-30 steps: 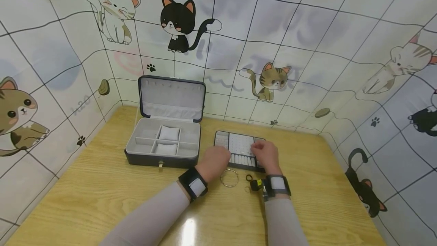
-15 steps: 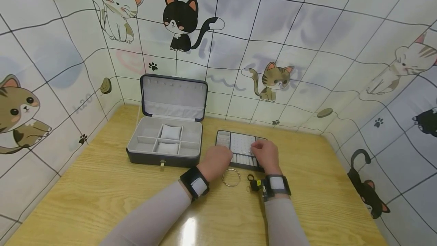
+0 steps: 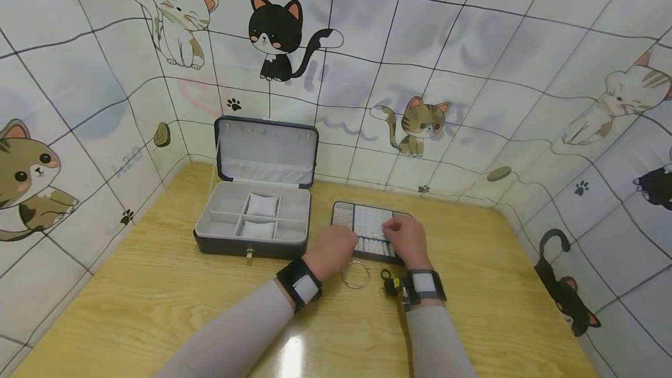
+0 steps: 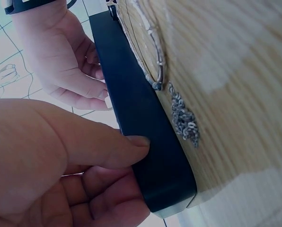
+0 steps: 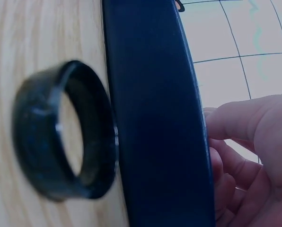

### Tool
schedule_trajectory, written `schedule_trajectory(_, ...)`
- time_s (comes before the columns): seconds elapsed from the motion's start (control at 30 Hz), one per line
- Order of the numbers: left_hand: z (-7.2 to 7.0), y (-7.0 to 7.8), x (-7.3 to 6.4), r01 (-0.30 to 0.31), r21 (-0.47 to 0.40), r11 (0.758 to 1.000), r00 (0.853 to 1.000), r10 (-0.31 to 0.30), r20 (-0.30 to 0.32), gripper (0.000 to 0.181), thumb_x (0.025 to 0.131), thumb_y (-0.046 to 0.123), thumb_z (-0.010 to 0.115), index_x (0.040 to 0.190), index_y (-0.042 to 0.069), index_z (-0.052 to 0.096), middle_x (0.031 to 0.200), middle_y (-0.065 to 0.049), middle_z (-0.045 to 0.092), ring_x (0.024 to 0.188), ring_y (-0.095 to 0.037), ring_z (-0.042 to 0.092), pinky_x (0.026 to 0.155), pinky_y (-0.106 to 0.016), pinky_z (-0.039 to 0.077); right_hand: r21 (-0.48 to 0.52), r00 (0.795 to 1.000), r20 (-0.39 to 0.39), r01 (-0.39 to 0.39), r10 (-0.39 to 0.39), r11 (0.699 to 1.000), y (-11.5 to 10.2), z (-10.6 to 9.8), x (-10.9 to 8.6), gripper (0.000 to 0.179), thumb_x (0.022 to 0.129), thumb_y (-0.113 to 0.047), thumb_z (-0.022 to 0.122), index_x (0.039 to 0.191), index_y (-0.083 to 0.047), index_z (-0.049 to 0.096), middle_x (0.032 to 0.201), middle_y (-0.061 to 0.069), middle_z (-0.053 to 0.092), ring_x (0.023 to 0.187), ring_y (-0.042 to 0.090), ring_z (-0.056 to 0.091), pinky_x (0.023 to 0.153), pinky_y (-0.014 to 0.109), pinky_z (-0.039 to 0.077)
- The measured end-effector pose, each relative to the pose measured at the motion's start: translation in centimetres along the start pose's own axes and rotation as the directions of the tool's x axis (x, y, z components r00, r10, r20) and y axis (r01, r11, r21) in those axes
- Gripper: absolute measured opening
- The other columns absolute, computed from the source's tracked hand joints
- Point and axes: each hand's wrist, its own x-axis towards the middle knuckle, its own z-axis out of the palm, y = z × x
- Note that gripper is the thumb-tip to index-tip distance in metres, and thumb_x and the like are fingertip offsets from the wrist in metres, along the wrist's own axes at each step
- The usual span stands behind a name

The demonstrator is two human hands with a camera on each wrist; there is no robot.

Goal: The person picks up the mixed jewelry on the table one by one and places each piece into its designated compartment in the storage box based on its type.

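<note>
A dark jewelry tray with a pale lining lies on the table, its dotted pad behind a row of ring rolls. My left hand grips its front left corner, thumb against the dark front wall in the left wrist view. Over the right side of the pad, the fingertips of my right hand pinch together; a tiny pale piece shows there in the left wrist view. In front of the tray lie a metal bangle, a small heap of chain and a black ring standing on edge.
A dark jewelry box stands left of the tray with its lid raised; two white cushions sit in its compartments. Behind the wooden table hangs a cat-print sheet.
My right fingertips have shifted slightly to the left over the pad. The left hand keeps its hold on the tray, and the other things have stayed in place.
</note>
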Motion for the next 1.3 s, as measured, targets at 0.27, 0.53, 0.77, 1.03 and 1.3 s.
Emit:
schedule_trajectory(0.27, 0.0, 0.0, 0.0, 0.008, -0.005, 1.0, 1.0, -0.008, 0.018, 0.013, 0.096, 0.015, 0.071, 0.084, 0.018, 0.072, 0.078, 0.002, 0.071, 0.072, -0.015, 0.068, 0.056, -0.033, 0.055, -0.032, 1.0, 0.003, 0.021, -0.021, 0.999, 0.0, 0.2, 0.1, 0.011, 0.094, -0.013, 0.075, 0.102, -0.009, 0.081, 0.106, 0.013, 0.08, 0.1, 0.03, 0.071, 0.089, 0.049, 0.056)
schedule_trajectory(0.53, 0.2, 0.0, 0.0, 0.005, 0.003, 1.0, 1.0, -0.005, 0.017, 0.012, 0.096, 0.016, 0.072, 0.085, 0.019, 0.073, 0.079, 0.003, 0.072, 0.072, -0.015, 0.068, 0.057, -0.033, 0.056, -0.035, 1.0, 0.015, 0.016, -0.016, 0.999, 0.2, 0.2, 0.0, 0.012, 0.094, -0.013, 0.075, 0.103, -0.01, 0.082, 0.108, 0.013, 0.08, 0.102, 0.03, 0.071, 0.09, 0.049, 0.057)
schedule_trajectory(0.77, 0.5, 0.0, 0.0, 0.015, 0.02, 1.0, 1.0, -0.015, -0.014, 0.014, 0.095, 0.016, 0.072, 0.082, 0.019, 0.072, 0.076, 0.003, 0.07, 0.07, -0.015, 0.067, 0.055, -0.033, 0.055, 0.0, 1.0, 0.023, 0.014, -0.014, 1.0, 0.2, 0.1, 0.0, 0.011, 0.094, -0.014, 0.074, 0.102, -0.01, 0.082, 0.109, 0.013, 0.08, 0.103, 0.03, 0.07, 0.09, 0.05, 0.056)
schedule_trajectory(1.03, 0.3, 0.5, -0.1, -0.009, -0.002, 1.0, 0.999, 0.009, -0.037, 0.014, 0.096, 0.016, 0.071, 0.082, 0.018, 0.073, 0.076, 0.002, 0.071, 0.071, -0.016, 0.068, 0.055, -0.033, 0.054, 0.048, 0.999, 0.038, -0.008, 0.006, 0.999, 1.3, -1.0, -0.3, 0.013, 0.096, -0.014, 0.074, 0.105, -0.01, 0.082, 0.114, 0.015, 0.079, 0.105, 0.032, 0.072, 0.09, 0.049, 0.058)
schedule_trajectory(1.3, 0.3, 0.3, -0.3, 0.006, -0.002, 1.0, 0.998, -0.007, -0.065, 0.017, 0.093, 0.013, 0.075, 0.077, 0.017, 0.07, 0.071, 0.002, 0.068, 0.065, -0.015, 0.065, 0.052, -0.033, 0.053, 0.131, 0.998, 0.069, -0.013, 0.004, 0.991, 0.9, -2.8, -0.2, 0.018, 0.1, -0.019, 0.071, 0.113, -0.012, 0.082, 0.117, 0.011, 0.077, 0.102, 0.029, 0.069, 0.079, 0.036, 0.054)
